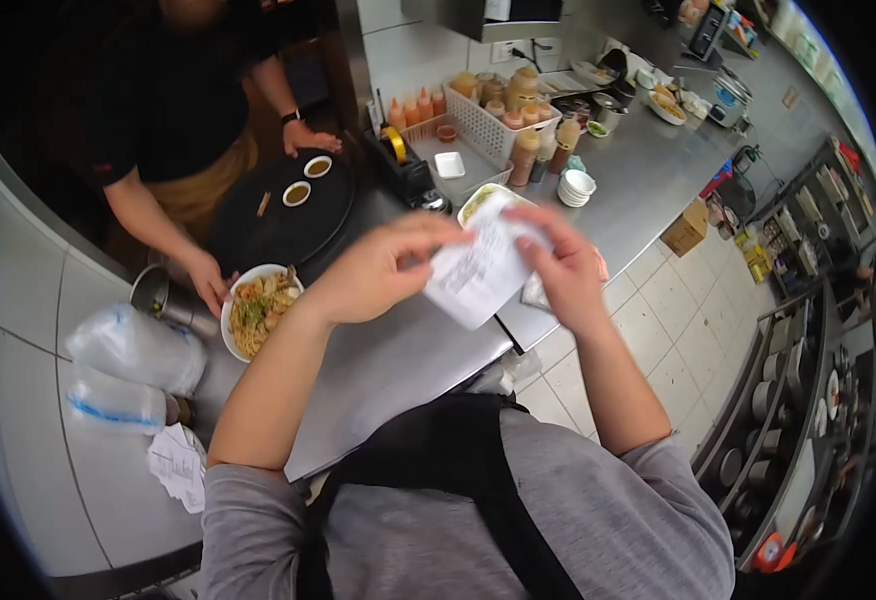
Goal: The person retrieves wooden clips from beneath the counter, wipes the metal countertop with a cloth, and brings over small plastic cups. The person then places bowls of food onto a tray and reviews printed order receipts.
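Observation:
A white printed paper slip (pixel 483 270) is up in front of me over the counter's front edge, blurred by motion. My right hand (pixel 570 270) pinches its right side between thumb and fingers. At the slip's upper left, the curled fingers of my left hand (pixel 383 265) close on its edge. Partly hidden behind the slip is a white dish (pixel 498 193) with greenish food. Left of my left forearm, a white bowl of noodles (pixel 258 308) stands on the counter, with another person's hand (pixel 210 285) at its rim.
Across the counter (pixel 398 350), a person rests a hand by a black round tray (pixel 243 225) with two sauce cups. Sauce bottles fill a white basket (pixel 503 120) at the back. Small white bowls (pixel 577 188) are stacked right. Wrapped plastic containers (pixel 138 345) and paper slips (pixel 176 465) lie left.

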Demonstrator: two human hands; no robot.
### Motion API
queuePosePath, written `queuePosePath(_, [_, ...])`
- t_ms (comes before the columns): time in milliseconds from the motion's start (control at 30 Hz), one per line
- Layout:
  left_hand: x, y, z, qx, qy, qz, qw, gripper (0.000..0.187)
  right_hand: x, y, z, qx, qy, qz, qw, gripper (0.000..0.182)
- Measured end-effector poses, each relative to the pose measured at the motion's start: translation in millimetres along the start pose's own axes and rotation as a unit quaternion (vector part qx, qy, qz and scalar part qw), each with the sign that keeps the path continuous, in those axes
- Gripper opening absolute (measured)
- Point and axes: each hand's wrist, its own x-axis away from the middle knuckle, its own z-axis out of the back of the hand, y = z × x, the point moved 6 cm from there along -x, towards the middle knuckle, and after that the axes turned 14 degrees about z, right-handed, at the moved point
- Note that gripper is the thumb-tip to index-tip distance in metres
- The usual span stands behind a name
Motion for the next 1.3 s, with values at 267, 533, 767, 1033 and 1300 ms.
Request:
queuePosePath(267, [-11.7, -256.1, -56.9, -0.173, 0.28, 0.059, 0.942, 0.029, 122.1, 220.0, -113.3, 0.332, -0.209, -0.032, 0.919, 0.044])
queuePosePath(533, [12.9, -262.9, -106.9, -0.288, 0.261, 0.214, 0.896, 0.046, 99.5, 210.6, -98.4, 0.359, -0.204, -0.052, 0.909, 0.057])
queuePosePath(767, [-12.4, -290.7, -67.4, -0.328, 0.242, 0.25, 0.878, 0.049, 114.1, 204.7, 73.4, 0.598, 0.007, -0.043, 0.8, 0.064])
queuePosePath(1033, [-19.7, -287.7, -61.9, -0.34, 0.252, 0.24, 0.873, 0.048, 123.3, 239.4, 95.8, 0.662, -0.079, -0.203, 0.718, 0.062])
queuePosePath(1300, [-16.4, -288.8, -67.4, -0.4, 0.279, 0.199, 0.85, 0.068, 129.1, 232.5, 100.2, 0.642, -0.061, -0.193, 0.74, 0.071])
